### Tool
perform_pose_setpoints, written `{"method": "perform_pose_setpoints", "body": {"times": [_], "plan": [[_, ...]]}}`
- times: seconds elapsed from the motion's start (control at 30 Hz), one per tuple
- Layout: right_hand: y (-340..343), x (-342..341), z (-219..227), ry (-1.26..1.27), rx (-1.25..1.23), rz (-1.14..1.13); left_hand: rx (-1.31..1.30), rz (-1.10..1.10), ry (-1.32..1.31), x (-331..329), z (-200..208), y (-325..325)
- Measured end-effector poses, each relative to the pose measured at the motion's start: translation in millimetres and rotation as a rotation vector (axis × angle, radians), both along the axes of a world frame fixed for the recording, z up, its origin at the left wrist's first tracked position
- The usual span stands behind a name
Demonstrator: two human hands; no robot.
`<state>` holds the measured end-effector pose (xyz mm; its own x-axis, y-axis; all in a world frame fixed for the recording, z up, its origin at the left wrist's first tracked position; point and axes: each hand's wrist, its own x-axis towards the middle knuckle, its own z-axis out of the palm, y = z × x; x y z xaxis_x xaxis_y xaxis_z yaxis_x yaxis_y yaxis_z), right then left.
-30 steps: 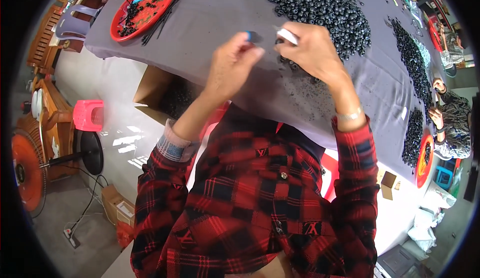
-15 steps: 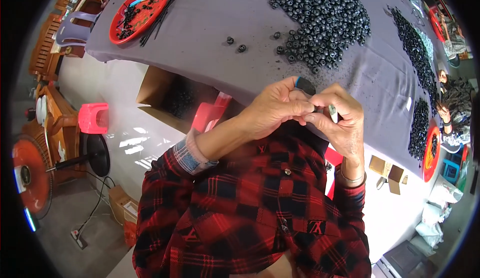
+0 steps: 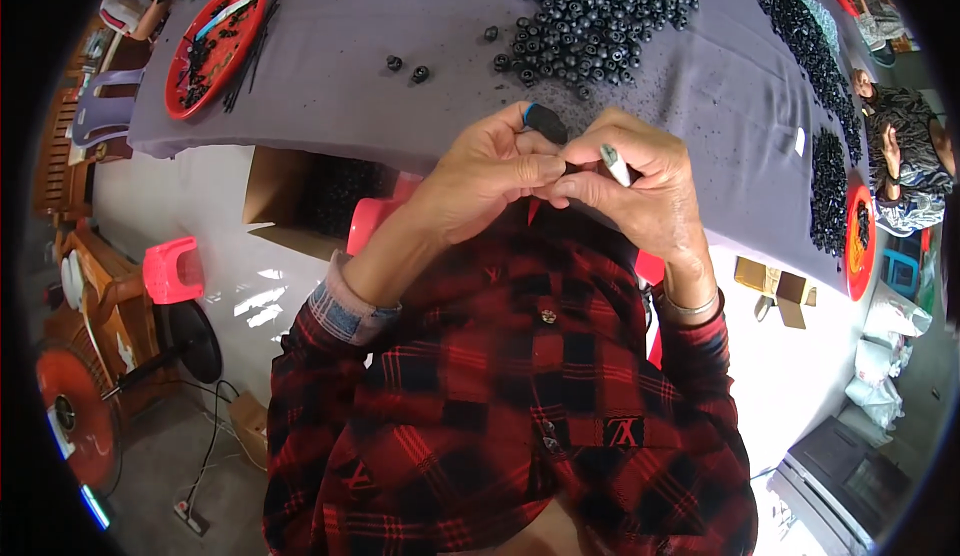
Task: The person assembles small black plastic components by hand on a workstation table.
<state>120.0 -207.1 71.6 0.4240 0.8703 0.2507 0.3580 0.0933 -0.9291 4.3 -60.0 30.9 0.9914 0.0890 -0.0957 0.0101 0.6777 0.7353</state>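
My left hand (image 3: 480,176) and my right hand (image 3: 640,171) meet fingertip to fingertip just in front of the table's near edge. Between their thumbs and fingers is a small dark piece (image 3: 572,168), mostly hidden. A slim white stick-like tool (image 3: 616,165) pokes out between my right thumb and forefinger; its working end cannot be seen. One left finger wears a black cover (image 3: 545,122) with a blue edge. Beyond my hands lies a heap of small round black parts (image 3: 610,21), each with a hole, and a few loose ones (image 3: 420,74) sit to its left.
A red tray (image 3: 178,106) with black scraps stands on the purple-grey cloth (image 3: 340,76), thin black sticks beside it. Under the near edge is a cardboard box (image 3: 275,196) of dark parts. A fan (image 3: 75,406) stands at left; another person (image 3: 905,146) sits at right.
The whole view has shifted, so table and hands appear farther left and higher. The white tool now leans more. Both hands stay together at the small piece. The person at right has moved their hands.
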Motion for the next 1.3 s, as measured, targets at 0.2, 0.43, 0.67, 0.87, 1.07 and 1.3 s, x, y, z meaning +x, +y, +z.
{"method": "perform_pose_setpoints", "body": {"times": [0.2, 0.43, 0.67, 0.87, 1.07, 1.3], "plan": [[-2.0, 6.3, 0.4, 0.282, 0.021, 0.083, -0.084, -0.053, -0.026, 1.5, -6.6, -1.8], [-15.8, 13.4, 10.1, -0.165, -0.149, -0.121, -0.066, 0.043, -0.080, -0.9, -4.6, -1.7], [-10.0, -4.3, 5.2, -0.545, -0.083, -0.132, -0.058, 0.094, -0.123, 0.0, -2.0, -3.4], [-9.5, -3.4, 5.7, -0.508, -0.087, -0.122, -0.077, 0.094, -0.086, -1.4, -2.4, -5.5], [-9.6, 1.1, -2.6, -0.440, -0.050, -0.064, -0.108, 0.076, -0.086, -0.2, -3.2, -4.8], [-5.7, -3.3, -7.3, -0.329, -0.061, -0.121, -0.111, 0.095, -0.108, 1.3, -9.6, -2.1]]}}
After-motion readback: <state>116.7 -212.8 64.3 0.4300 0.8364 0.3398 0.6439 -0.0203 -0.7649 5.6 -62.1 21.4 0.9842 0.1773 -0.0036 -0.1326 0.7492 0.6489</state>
